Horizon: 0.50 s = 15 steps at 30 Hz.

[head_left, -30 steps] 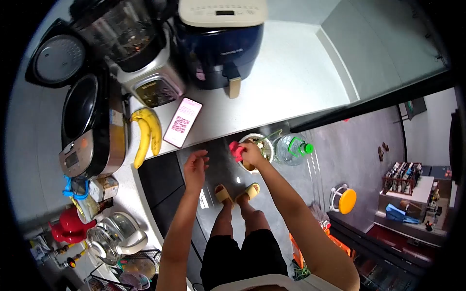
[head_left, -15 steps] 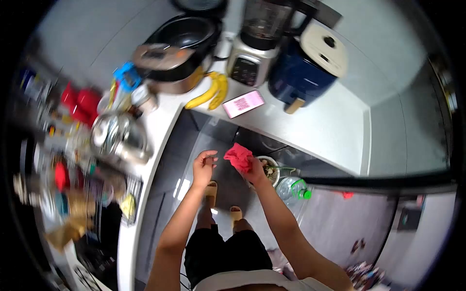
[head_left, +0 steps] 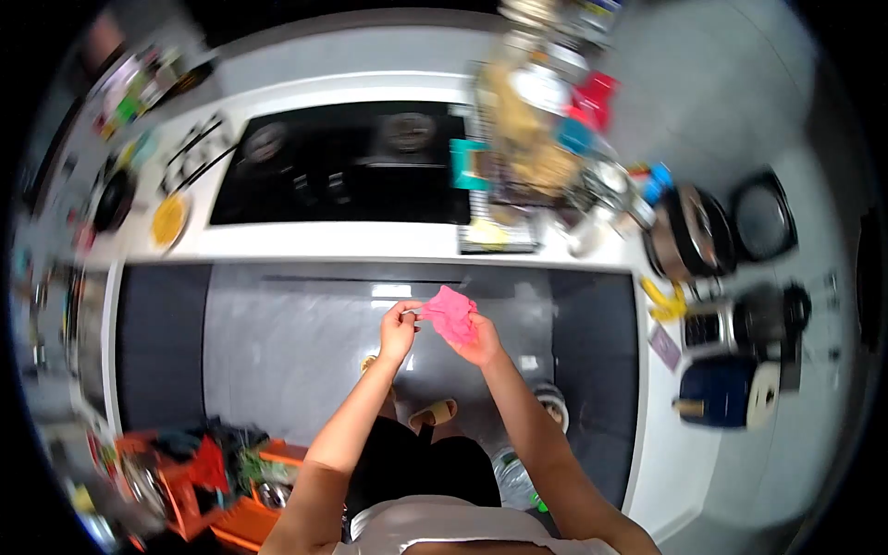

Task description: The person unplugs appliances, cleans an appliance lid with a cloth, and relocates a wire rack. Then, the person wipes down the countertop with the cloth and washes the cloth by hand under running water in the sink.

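Note:
A crumpled pink cloth (head_left: 450, 314) hangs in the air over the grey floor, between my two hands. My right hand (head_left: 478, 342) is closed on its right side, with the fingers partly behind the fabric. At the cloth's left edge, the fingers of my left hand (head_left: 399, 333) are bent together and appear to pinch a corner. In front of both hands runs the white counter (head_left: 351, 242) with a black cooktop (head_left: 342, 199) set in it.
On the right counter stand a rice cooker (head_left: 684, 236), bananas (head_left: 664, 301), a phone (head_left: 664, 348), a blender (head_left: 731, 324) and a blue air fryer (head_left: 717, 393). A water bottle (head_left: 513, 479) and a bin (head_left: 552, 404) are on the floor. Orange crates (head_left: 245, 523) lie lower left.
My view has swung left from the corner with the appliances to the cooktop. My left hand, apart from the cloth before, has come to its edge. The right hand keeps hold of it.

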Available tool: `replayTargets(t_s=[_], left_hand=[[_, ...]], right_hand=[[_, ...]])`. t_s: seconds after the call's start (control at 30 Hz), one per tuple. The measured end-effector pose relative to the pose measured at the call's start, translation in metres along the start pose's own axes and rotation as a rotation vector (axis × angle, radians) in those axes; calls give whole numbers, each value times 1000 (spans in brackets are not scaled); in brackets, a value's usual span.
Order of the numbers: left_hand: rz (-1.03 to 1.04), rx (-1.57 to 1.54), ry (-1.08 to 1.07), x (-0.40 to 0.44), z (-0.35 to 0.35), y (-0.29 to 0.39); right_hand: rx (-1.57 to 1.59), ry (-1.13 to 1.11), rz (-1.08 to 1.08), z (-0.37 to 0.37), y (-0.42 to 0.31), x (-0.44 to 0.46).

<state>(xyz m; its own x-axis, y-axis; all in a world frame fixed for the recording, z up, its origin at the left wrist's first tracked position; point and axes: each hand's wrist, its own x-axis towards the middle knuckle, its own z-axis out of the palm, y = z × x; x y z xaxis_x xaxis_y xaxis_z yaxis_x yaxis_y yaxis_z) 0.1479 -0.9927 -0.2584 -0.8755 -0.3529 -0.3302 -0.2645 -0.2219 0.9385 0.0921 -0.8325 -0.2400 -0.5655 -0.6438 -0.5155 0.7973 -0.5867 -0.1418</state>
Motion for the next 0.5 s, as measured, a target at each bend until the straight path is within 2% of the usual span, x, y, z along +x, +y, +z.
replayTargets(t_s=[0.17,0.27,0.5], left_hand=[[43,-124,377,-30,-155,6],[-24,-174,521,-53,-239,1],[42,-319,870,-106,-438,15]], right_hand=[[-164,-105,323,76,118,87],[-287,-57,446,130,204,129],[-425,-128,734,210,416,227]])
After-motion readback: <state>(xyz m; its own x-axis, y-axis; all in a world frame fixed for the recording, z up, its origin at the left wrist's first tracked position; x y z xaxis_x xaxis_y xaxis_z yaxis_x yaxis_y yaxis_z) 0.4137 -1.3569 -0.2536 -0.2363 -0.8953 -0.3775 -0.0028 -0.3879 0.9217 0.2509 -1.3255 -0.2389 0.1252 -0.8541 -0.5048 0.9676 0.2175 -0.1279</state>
